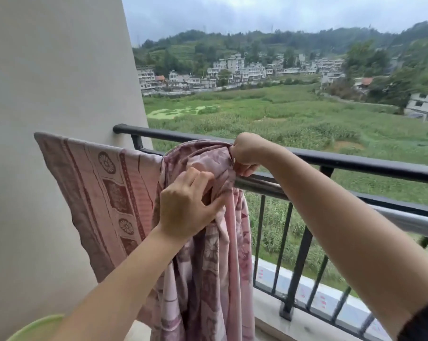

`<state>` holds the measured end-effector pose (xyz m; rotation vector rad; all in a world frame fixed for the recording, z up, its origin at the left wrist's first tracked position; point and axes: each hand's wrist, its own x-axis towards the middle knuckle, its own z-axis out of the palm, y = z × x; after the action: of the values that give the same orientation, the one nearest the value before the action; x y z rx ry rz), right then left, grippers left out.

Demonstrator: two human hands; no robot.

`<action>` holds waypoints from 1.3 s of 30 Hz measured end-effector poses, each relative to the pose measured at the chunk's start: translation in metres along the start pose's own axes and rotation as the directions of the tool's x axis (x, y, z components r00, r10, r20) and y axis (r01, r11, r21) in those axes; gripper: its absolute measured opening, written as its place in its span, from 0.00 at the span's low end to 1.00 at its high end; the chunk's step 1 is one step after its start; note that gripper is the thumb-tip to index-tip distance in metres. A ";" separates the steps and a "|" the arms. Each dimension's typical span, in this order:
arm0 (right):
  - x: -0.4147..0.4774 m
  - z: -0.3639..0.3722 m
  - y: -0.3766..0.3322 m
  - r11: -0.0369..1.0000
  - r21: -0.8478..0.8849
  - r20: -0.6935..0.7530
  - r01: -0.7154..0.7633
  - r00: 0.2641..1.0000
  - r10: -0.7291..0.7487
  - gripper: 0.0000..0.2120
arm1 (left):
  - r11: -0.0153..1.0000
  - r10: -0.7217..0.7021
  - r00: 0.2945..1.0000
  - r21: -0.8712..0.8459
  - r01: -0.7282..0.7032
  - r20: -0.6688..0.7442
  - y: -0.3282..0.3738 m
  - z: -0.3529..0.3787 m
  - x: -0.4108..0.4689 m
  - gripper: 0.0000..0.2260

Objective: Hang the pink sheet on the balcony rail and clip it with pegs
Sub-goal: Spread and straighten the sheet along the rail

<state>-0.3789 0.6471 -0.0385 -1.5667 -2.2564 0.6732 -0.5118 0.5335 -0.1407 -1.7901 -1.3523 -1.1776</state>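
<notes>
The pink patterned sheet (114,193) hangs over the steel inner rail (262,184) of the balcony, spread flat on the left and bunched in folds at the middle. My left hand (188,207) pinches a fold of the bunched cloth just below the rail. My right hand (247,153) grips the sheet's gathered top edge where it crosses the rail, fingers curled around the cloth. No pegs are in view.
A black top rail (355,163) with vertical bars (299,264) runs to the right behind the steel rail. A pale wall (48,82) stands on the left. A light green rim (36,328) shows at the bottom left. Fields and houses lie beyond.
</notes>
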 end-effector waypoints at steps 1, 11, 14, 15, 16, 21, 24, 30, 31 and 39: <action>-0.003 -0.004 0.001 0.999 0.049 0.044 0.007 0.999 -0.009 0.17 | 0.999 -0.028 1.000 0.019 0.028 0.004 0.004 -0.002 -0.002 0.18; -0.056 -0.024 0.023 0.937 -0.043 0.134 0.347 0.931 -0.339 0.14 | 0.851 -0.518 0.855 -0.115 0.512 -0.022 0.053 -0.040 0.030 0.03; -0.060 -0.035 0.036 0.925 0.006 0.159 0.379 0.913 -0.375 0.18 | 0.754 -0.634 0.771 -0.258 0.603 -0.052 0.069 -0.046 0.058 0.03; -0.058 -0.038 0.040 0.921 0.009 0.152 0.389 0.910 -0.386 0.17 | 0.728 -0.657 0.752 -0.303 0.615 -0.054 0.075 -0.048 0.064 0.03; -0.056 -0.038 0.043 0.914 -0.006 0.138 0.405 0.906 -0.400 0.15 | 0.704 -0.673 0.739 -0.346 0.621 -0.042 0.081 -0.049 0.067 0.04; -0.053 -0.028 0.050 0.879 -0.221 0.080 0.422 0.906 -0.415 0.22 | 0.674 -0.718 0.696 -0.253 0.694 -0.006 0.082 -0.038 0.035 0.08; -0.049 -0.023 0.057 0.913 -0.171 0.006 0.371 0.927 -0.375 0.16 | 0.714 -0.698 0.689 0.108 0.692 0.196 0.073 -0.030 0.006 0.12; -0.055 -0.038 0.061 0.962 0.078 -0.210 0.261 0.948 -0.240 0.09 | 0.712 -0.699 0.715 0.079 0.698 -0.014 0.060 -0.052 0.020 0.06; -0.058 -0.042 0.057 0.951 0.150 -0.234 0.272 0.944 -0.233 0.10 | 0.726 -0.682 0.728 0.051 0.685 -0.072 0.059 -0.059 0.030 0.06; -0.076 -0.050 0.030 0.788 0.187 -0.440 0.586 0.767 -0.467 0.10 | 0.735 -0.678 0.714 -0.186 0.652 -0.172 0.070 -0.102 0.082 0.04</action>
<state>-0.3031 0.5950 -0.0123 -0.7494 -2.0275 0.4840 -0.4677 0.4598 -0.0201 -1.1731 -1.8920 -1.8040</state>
